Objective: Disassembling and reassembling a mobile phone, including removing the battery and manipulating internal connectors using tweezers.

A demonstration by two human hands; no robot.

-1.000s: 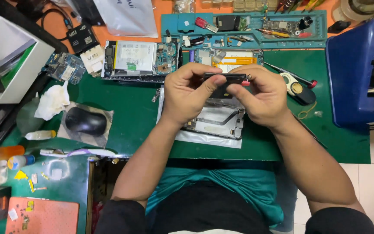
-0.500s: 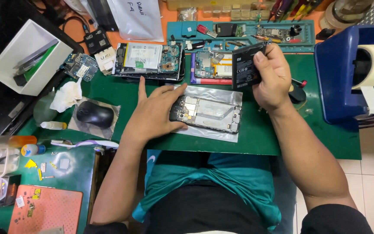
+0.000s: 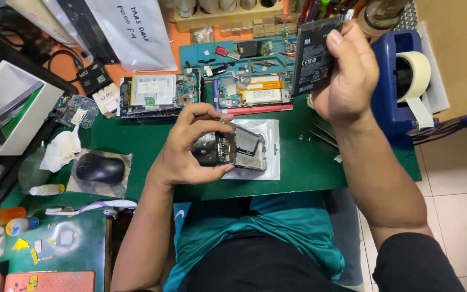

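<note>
My left hand (image 3: 190, 148) grips an opened phone body (image 3: 239, 148) with its circuit board showing, lifted a little over a clear plastic bag (image 3: 270, 146) on the green mat (image 3: 309, 162). My right hand (image 3: 347, 75) holds a flat black phone battery (image 3: 313, 57) upright, raised over the back right of the mat, well apart from the phone body.
Two more opened phones (image 3: 155, 94) (image 3: 252, 92) lie at the mat's far edge by a teal tool tray (image 3: 233, 57). A blue tape dispenser (image 3: 401, 81) stands at right. Tweezers (image 3: 322, 134) lie near it. A black mouse (image 3: 100, 168), a tissue (image 3: 60, 148) and a white box (image 3: 6, 105) sit at left.
Both hands first held the phone together. My right hand pulled the battery away and raised it to the back right. My left hand picked the phone body up off the bag.
</note>
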